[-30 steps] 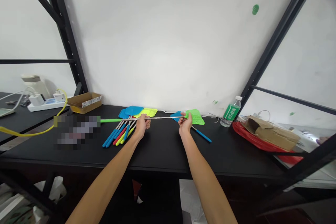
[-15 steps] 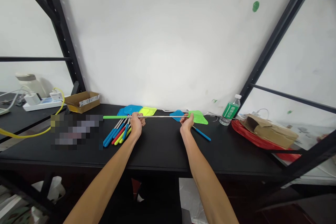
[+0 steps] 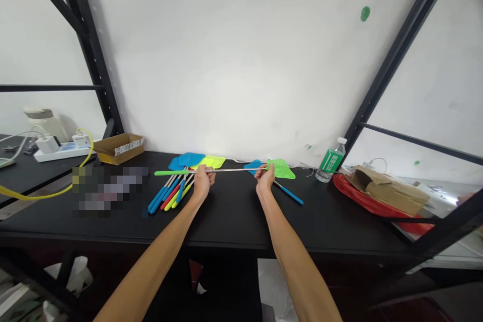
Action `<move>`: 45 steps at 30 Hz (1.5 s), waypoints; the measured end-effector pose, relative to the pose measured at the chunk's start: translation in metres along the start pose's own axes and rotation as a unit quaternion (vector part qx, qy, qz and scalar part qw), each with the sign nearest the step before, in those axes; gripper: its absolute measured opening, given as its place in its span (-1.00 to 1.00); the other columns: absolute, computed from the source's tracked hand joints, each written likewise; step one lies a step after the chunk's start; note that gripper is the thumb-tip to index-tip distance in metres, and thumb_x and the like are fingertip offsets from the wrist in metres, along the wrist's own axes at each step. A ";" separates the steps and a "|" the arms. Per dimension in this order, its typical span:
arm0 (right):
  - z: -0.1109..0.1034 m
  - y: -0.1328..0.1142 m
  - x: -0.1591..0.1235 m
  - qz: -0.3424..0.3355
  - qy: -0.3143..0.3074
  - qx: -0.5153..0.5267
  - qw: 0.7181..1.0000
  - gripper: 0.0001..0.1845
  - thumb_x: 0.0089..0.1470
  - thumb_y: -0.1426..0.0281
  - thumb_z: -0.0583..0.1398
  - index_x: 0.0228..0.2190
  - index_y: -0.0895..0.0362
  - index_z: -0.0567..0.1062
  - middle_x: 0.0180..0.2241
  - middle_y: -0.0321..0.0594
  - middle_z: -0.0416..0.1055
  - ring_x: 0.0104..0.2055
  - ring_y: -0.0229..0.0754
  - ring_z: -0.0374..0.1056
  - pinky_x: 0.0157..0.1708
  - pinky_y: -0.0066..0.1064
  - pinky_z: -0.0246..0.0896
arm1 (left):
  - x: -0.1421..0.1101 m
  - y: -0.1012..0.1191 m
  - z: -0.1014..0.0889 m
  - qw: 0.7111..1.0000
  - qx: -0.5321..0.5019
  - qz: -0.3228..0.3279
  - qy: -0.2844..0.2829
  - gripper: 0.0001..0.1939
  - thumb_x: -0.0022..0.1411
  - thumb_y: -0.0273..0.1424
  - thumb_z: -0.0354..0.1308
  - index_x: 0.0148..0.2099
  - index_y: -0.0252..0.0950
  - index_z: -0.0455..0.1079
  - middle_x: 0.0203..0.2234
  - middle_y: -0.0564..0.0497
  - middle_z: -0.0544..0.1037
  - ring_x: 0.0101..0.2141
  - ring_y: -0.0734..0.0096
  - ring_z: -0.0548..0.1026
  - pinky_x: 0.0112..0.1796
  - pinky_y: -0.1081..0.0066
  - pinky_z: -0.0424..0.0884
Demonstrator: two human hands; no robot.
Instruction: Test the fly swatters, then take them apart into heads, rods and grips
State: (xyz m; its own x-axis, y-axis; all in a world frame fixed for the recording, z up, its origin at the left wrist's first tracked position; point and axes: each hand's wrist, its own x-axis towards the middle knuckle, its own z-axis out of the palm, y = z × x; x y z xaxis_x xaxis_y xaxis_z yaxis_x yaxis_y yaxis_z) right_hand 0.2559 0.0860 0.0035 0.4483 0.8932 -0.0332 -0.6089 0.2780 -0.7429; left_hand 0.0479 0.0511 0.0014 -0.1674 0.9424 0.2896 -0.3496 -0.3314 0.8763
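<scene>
A green fly swatter is stretched sideways between my hands above the black table. My left hand is closed round its metal rod, with the green handle sticking out to the left. My right hand grips it at the neck, just beside the mesh head. Behind and left of my left hand lies a fanned pile of fly swatters with blue, red and yellow handles; their blue and yellow heads point to the wall. A single blue fly swatter lies under my right hand, which partly hides it.
A water bottle stands at the back right, near a torn cardboard box on red plastic. To the left are an open cardboard box, a power strip and a yellow cable. Black frame posts rise on both sides.
My left hand has shifted right along with the swatter's handle, nearer to my right hand. The green head has moved slightly left, and the swatter now tilts a little.
</scene>
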 end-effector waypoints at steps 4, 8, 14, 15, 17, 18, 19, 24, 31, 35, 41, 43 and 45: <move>0.006 0.006 -0.005 0.007 -0.032 0.003 0.999 -0.54 0.27 0.15 -0.06 -0.56 0.10 0.30 -0.75 -0.40 0.16 -0.71 -0.35 0.09 -0.71 -0.53 0.00 | -0.008 -0.003 0.012 0.999 0.038 -0.010 -0.017 -0.60 0.25 -0.23 -0.15 -0.60 -0.19 -0.09 -0.75 0.18 -0.07 -0.71 0.58 -0.10 -0.66 0.48 -0.15; 0.013 0.013 -0.013 0.028 -0.110 0.004 0.993 -0.49 0.24 0.01 -0.05 -0.54 0.11 0.31 -0.74 -0.40 0.16 -0.72 -0.34 0.08 -0.73 -0.52 -0.02 | -0.016 -0.006 0.023 0.991 0.094 -0.007 -0.092 -0.55 0.29 -0.17 -0.18 -0.62 -0.21 -0.05 -0.76 0.14 -0.02 -0.71 0.57 -0.06 -0.65 0.47 -0.16; 0.011 0.013 -0.010 0.026 -0.091 -0.018 0.995 -0.44 0.21 -0.05 -0.03 -0.56 0.12 0.32 -0.76 -0.39 0.16 -0.72 -0.36 0.09 -0.71 -0.53 0.00 | -0.018 -0.007 0.024 0.981 0.124 -0.038 -0.143 -0.55 0.25 -0.15 -0.01 -0.62 -0.23 0.06 -0.75 0.15 0.03 -0.71 0.59 -0.02 -0.65 0.49 -0.13; 0.008 0.011 -0.007 0.020 -0.072 -0.017 0.997 -0.46 0.21 -0.03 -0.02 -0.56 0.12 0.32 -0.76 -0.39 0.16 -0.72 -0.36 0.10 -0.71 -0.53 0.01 | -0.017 -0.007 0.023 0.982 0.128 -0.041 -0.136 -0.55 0.24 -0.15 0.02 -0.61 -0.24 0.08 -0.74 0.15 0.04 -0.71 0.59 -0.01 -0.65 0.49 -0.12; 0.002 0.007 0.001 0.011 -0.031 -0.011 0.999 -0.49 0.23 0.02 -0.03 -0.56 0.11 0.30 -0.76 -0.41 0.14 -0.72 -0.36 0.10 -0.71 -0.53 0.01 | -0.016 -0.005 0.021 0.988 0.115 -0.030 -0.096 -0.58 0.22 -0.16 0.04 -0.59 -0.24 0.11 -0.74 0.17 0.05 -0.71 0.60 0.00 -0.65 0.51 -0.10; -0.002 0.004 0.005 0.006 -0.010 -0.007 1.000 -0.50 0.24 0.04 -0.04 -0.57 0.10 0.29 -0.76 -0.42 0.12 -0.73 -0.36 0.08 -0.71 -0.53 0.00 | -0.015 -0.004 0.019 0.993 0.098 -0.017 -0.064 -0.59 0.22 -0.15 0.04 -0.58 -0.25 0.12 -0.73 0.18 0.05 -0.71 0.60 -0.01 -0.65 0.51 -0.09; -0.006 0.002 0.008 0.001 0.008 -0.004 1.000 -0.51 0.25 0.06 -0.05 -0.57 0.09 0.27 -0.76 -0.43 0.11 -0.73 -0.36 0.07 -0.72 -0.53 0.00 | -0.014 -0.002 0.017 0.996 0.079 0.000 -0.030 -0.61 0.22 -0.15 0.03 -0.56 -0.25 0.14 -0.73 0.18 0.06 -0.71 0.60 -0.01 -0.65 0.51 -0.08; -0.018 -0.007 0.019 -0.017 0.042 0.021 0.999 -0.55 0.27 0.13 -0.07 -0.57 0.08 0.26 -0.77 -0.42 0.09 -0.74 -0.35 0.05 -0.74 -0.52 -0.02 | -0.011 0.005 0.011 0.996 0.067 0.046 0.047 -0.64 0.21 -0.20 0.08 -0.55 -0.24 0.13 -0.70 0.17 0.09 -0.69 0.60 0.02 -0.65 0.50 -0.06; -0.018 -0.007 0.020 -0.017 0.053 0.016 0.998 -0.54 0.28 0.16 -0.08 -0.59 0.08 0.23 -0.79 -0.43 0.05 -0.74 -0.36 0.02 -0.73 -0.52 0.00 | -0.012 0.020 -0.001 0.969 0.123 0.120 0.180 -0.65 0.20 -0.34 0.02 -0.57 -0.22 0.01 -0.67 0.16 -0.03 -0.63 0.51 -0.02 -0.60 0.44 -0.07; -0.020 -0.011 0.024 -0.015 0.054 0.038 0.998 -0.52 0.29 0.13 -0.09 -0.59 0.08 0.21 -0.79 -0.45 0.02 -0.76 -0.38 -0.02 -0.73 -0.52 -0.03 | -0.019 0.020 0.000 0.961 0.214 0.152 0.089 -0.63 0.21 -0.37 0.03 -0.60 -0.23 0.01 -0.67 0.12 0.02 -0.58 0.46 0.03 -0.54 0.39 -0.03; -0.021 -0.015 0.025 -0.037 0.041 0.019 0.998 -0.53 0.29 0.12 -0.11 -0.59 0.07 0.20 -0.78 -0.46 -0.01 -0.76 -0.37 -0.04 -0.73 -0.51 -0.06 | -0.022 0.013 0.000 0.962 0.219 0.152 0.057 -0.61 0.19 -0.40 0.07 -0.65 -0.25 0.09 -0.71 0.10 0.07 -0.57 0.42 0.08 -0.51 0.37 -0.03; -0.021 -0.014 0.025 -0.043 0.042 0.010 0.998 -0.53 0.29 0.12 -0.11 -0.59 0.07 0.18 -0.78 -0.47 -0.02 -0.76 -0.37 -0.05 -0.72 -0.51 -0.07 | -0.021 0.010 -0.001 0.968 0.208 0.134 0.048 -0.60 0.17 -0.41 0.11 -0.67 -0.25 0.11 -0.72 0.10 0.09 -0.58 0.42 0.09 -0.51 0.37 -0.03; -0.021 -0.014 0.025 -0.042 0.040 0.009 0.998 -0.53 0.29 0.14 -0.10 -0.60 0.07 0.17 -0.78 -0.47 -0.02 -0.76 -0.38 -0.06 -0.72 -0.51 -0.08 | -0.021 0.008 -0.001 0.969 0.210 0.123 0.036 -0.59 0.17 -0.41 0.12 -0.69 -0.25 0.12 -0.73 0.09 0.09 -0.59 0.42 0.09 -0.51 0.37 -0.02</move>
State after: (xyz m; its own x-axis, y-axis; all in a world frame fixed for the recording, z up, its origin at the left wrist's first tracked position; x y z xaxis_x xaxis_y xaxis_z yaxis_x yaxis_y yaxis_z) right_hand 0.2891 0.0968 -0.0014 0.5493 0.8353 -0.0250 -0.5782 0.3583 -0.7330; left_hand 0.0478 0.0282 0.0017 -0.2665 0.8265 0.4959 0.1134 -0.4841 0.8677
